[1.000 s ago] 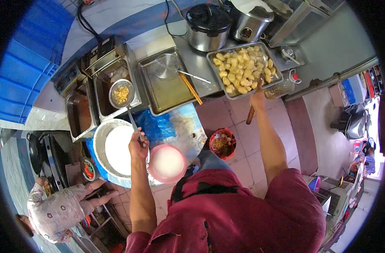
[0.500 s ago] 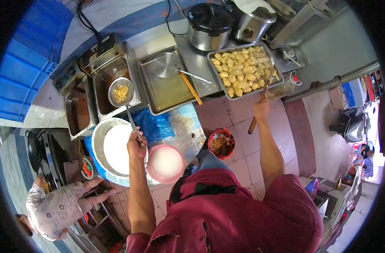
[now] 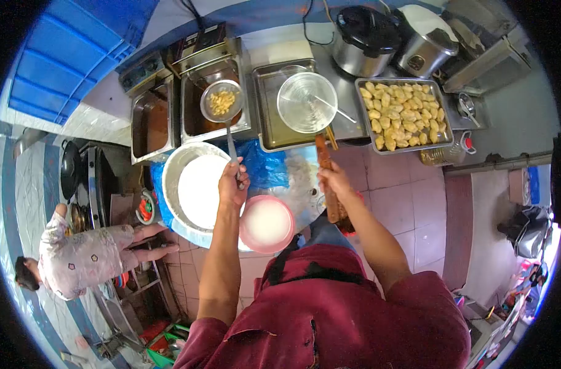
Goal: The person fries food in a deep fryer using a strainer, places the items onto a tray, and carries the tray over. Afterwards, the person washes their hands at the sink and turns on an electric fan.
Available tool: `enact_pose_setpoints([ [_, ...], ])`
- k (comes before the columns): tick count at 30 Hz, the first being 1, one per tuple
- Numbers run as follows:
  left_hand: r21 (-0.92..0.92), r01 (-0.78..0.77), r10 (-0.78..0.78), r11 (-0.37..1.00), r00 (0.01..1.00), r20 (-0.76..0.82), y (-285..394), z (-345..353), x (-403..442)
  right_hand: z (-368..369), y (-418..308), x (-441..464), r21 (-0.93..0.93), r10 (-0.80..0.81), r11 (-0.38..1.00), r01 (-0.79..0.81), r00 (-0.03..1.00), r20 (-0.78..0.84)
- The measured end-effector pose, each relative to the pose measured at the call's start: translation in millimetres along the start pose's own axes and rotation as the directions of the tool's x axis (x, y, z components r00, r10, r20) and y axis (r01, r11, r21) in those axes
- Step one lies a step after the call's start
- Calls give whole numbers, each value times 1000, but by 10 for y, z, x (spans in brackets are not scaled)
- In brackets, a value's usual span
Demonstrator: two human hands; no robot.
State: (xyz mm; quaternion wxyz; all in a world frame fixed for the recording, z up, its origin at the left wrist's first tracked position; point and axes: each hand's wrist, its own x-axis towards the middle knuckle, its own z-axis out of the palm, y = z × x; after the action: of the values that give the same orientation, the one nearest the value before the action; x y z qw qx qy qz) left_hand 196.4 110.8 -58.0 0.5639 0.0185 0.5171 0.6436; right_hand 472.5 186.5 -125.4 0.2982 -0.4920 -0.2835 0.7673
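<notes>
Fingers (image 3: 242, 176) curled round handles (image 3: 230, 144): my left hand (image 3: 233, 184) holds strainer (image 3: 221, 119) over fryer (image 3: 246, 111), likely for drips; right hand (image 3: 337, 180), skimmer (image 3: 307, 103).

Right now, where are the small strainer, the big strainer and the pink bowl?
Small strainer (image 3: 231, 140): head view, on its metal handle.
Big strainer (image 3: 300, 112): head view, on its round mesh.
Pink bowl (image 3: 269, 249): head view, on its wall nearest the person.

Holding golden bits (image 3: 222, 101) in a small strainer (image 3: 226, 117) over a fryer well (image 3: 198, 127), suspending a wide, wooden-handled wire skimmer (image 3: 307, 103) above a tray (image 3: 274, 126)
</notes>
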Motion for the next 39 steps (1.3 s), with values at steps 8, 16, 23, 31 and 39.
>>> enact_pose_setpoints([
  [8, 83, 41, -44, 996, 998, 37, -293, 266, -195, 330, 418, 365, 74, 138, 986, -153, 975, 172],
  [16, 62, 199, -204, 978, 975, 91, -755, 362, -153, 341, 545, 503, 82, 201, 971, -226, 950, 241],
  [23, 40, 288, -291, 957, 951, 103, -1030, 459, -248, 299, 427, 316, -782, -607, 533, 322, 790, -88],
  [31, 116, 346, -363, 931, 852, 376, -1421, 443, -859, 318, 128, -890, -122, 22, 992, -17, 999, 38],
  [39, 793, -106, -378, 600, 836, 398, -1203, 109, -1059, -617, 1440, -1764, 54, -65, 994, 92, 922, -383],
])
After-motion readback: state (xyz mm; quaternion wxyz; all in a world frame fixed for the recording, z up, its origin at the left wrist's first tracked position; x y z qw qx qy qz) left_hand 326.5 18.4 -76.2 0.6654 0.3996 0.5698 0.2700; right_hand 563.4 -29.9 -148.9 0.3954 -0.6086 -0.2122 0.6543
